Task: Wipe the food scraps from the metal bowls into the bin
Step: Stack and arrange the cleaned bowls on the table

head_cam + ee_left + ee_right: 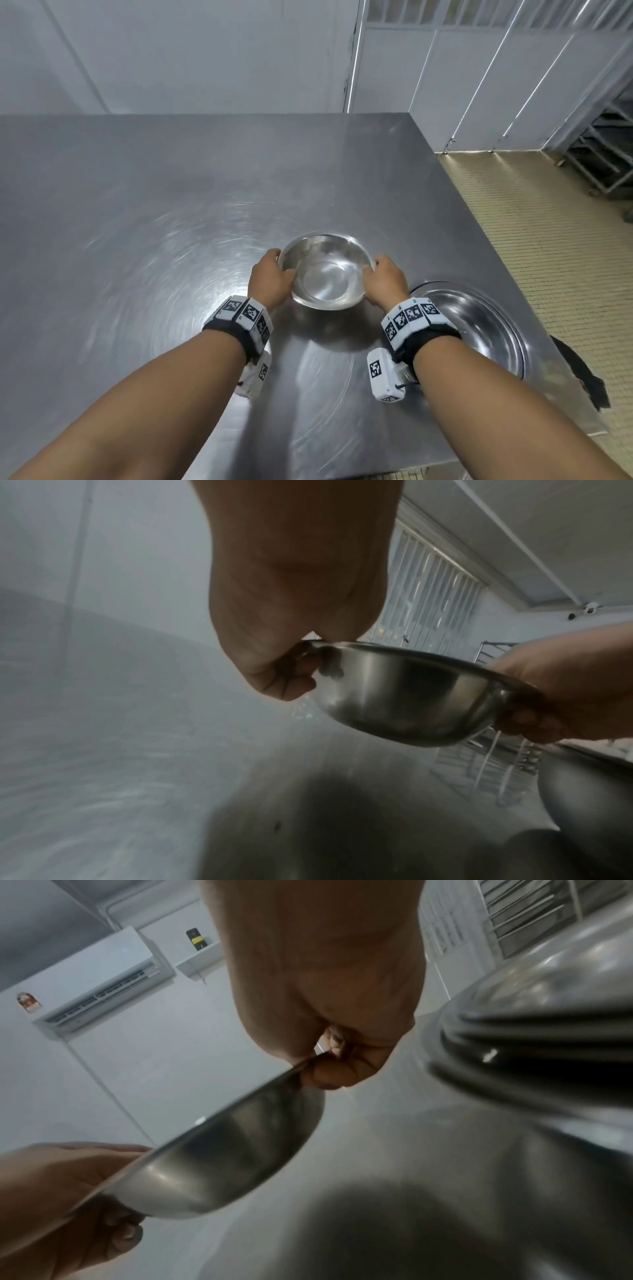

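Bowl, round, shiny stainless steel [327,270]: one in view, lifted clear of the brushed steel surface [137,212], just left of the round metal-rimmed bin opening [479,329] set into it. I count one opening. My left hand [272,279] and right hand [383,279], two, each pinch opposite rims, thumbs inside. Inside looks clean; scraps not discernible. Risk: thin rim grip could slip if I tilt fast, dropping the bowl into the opening.
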Motion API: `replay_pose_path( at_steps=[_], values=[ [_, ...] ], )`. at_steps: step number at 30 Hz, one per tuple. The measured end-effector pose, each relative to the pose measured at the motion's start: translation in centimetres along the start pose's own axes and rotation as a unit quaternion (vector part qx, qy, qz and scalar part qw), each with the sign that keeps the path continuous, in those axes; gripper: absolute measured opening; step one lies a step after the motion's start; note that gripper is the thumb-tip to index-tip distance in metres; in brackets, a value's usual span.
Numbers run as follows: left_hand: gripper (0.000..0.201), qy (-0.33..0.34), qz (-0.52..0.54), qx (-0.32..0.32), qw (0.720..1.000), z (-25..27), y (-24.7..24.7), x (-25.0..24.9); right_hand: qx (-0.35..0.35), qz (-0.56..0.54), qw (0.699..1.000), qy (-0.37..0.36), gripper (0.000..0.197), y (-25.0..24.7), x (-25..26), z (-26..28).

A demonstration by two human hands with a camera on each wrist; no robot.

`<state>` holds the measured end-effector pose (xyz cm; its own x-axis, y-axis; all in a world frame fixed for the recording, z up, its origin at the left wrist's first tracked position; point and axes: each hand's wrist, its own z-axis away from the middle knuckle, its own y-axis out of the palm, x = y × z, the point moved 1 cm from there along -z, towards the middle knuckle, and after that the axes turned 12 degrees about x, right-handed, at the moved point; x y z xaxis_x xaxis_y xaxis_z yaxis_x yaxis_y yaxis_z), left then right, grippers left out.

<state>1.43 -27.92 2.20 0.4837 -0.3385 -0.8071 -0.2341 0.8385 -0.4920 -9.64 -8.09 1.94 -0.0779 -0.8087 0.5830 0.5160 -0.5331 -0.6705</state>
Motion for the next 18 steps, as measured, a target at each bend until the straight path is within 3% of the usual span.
replay_pose_path(
  at_steps=[10,18],
  values=[
    [0.025,0.110,0.011,-0.004,0.994,2.5,6.3,-8.1,-0.122,-0.044,0.990,-0.046,0.027,-8.4,-6.0,3.6],
    [0.017,0.138,-0.061,-0.005,0.989,7.7,15.4,-11.5,-0.127,-0.025,0.990,-0.052,0.033,-14.0,-15.6,7.7]
  ],
)
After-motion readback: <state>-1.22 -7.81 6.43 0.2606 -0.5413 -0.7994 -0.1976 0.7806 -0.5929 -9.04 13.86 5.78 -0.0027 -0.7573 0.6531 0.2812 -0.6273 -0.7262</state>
